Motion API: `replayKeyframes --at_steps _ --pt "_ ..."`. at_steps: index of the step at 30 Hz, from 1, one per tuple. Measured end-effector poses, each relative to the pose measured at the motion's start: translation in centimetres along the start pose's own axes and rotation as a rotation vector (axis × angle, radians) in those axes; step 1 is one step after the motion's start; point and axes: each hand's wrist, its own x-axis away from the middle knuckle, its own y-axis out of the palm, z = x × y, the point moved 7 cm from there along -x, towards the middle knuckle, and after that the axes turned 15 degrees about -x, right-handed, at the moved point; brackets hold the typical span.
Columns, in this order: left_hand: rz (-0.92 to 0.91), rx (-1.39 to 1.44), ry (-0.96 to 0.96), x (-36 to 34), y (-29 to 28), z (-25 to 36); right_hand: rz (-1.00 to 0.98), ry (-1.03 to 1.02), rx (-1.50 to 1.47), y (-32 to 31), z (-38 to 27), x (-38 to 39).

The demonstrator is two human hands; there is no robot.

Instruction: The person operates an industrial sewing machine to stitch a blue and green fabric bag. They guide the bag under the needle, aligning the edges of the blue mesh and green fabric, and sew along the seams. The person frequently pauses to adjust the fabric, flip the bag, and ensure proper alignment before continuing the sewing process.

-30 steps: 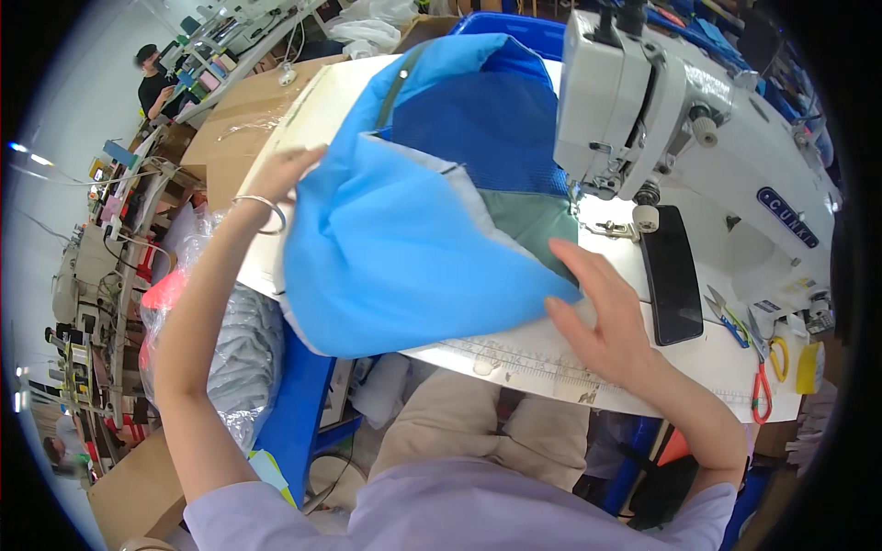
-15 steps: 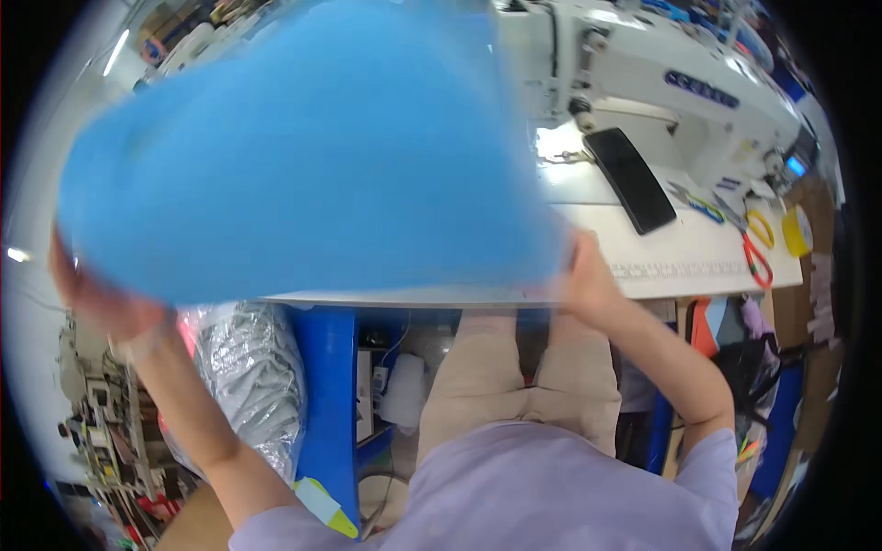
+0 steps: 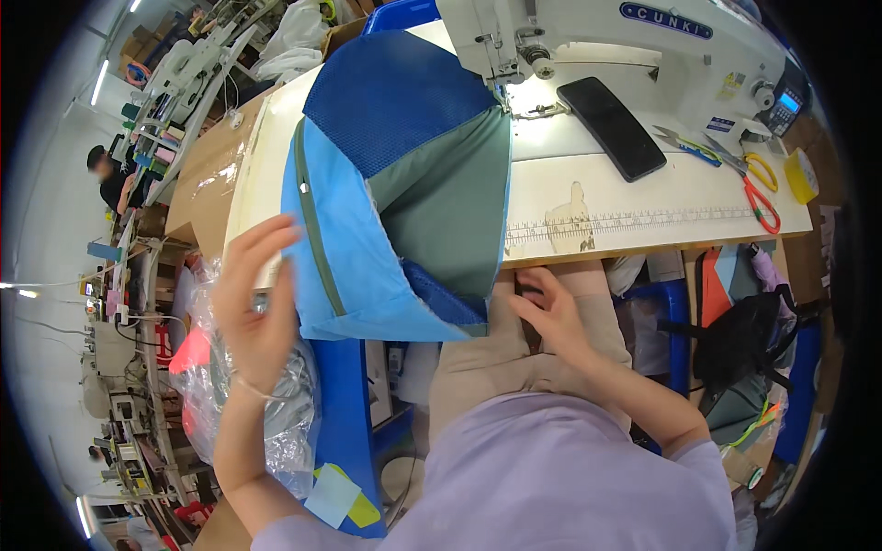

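Observation:
A half-sewn bag piece (image 3: 344, 216) lies on the sewing table, light blue outside with a green zipper strip (image 3: 312, 220), dark blue mesh (image 3: 390, 96) at the top and grey-green lining (image 3: 450, 193). Its lower end hangs over the table's front edge. My left hand (image 3: 255, 308) is just left of the piece, slightly blurred, fingers apart and holding nothing I can see. Below the table edge, above my lap, my right hand (image 3: 551, 317) is apart from the piece, thumb and fingers spread and loosely bent. Beyond the fabric stands a white sewing machine (image 3: 606, 28), its needle area beside the mesh's right corner.
A black phone (image 3: 611, 129), scissors with red and yellow handles (image 3: 758, 197), small snips (image 3: 689, 147) and yellow tape (image 3: 801, 176) lie at right. A ruler strip (image 3: 634, 220) runs along the front edge. At lower left is a clear plastic bag (image 3: 289, 422) of grey material.
The blue piece was held up before me by both hands; now it lies on the table, turned to show mesh and lining. Both hands have let go, the right dropping below the table edge.

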Motion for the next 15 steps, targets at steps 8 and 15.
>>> replayKeyframes --at_steps 8,15 --pt "-0.368 -0.221 0.114 -9.8 18.2 3.0 -0.238 0.023 0.032 7.8 -0.5 -2.2" --pt "-0.484 -0.303 0.092 -10.5 26.7 -4.6 -0.358 0.355 0.06 3.9 0.2 2.2"
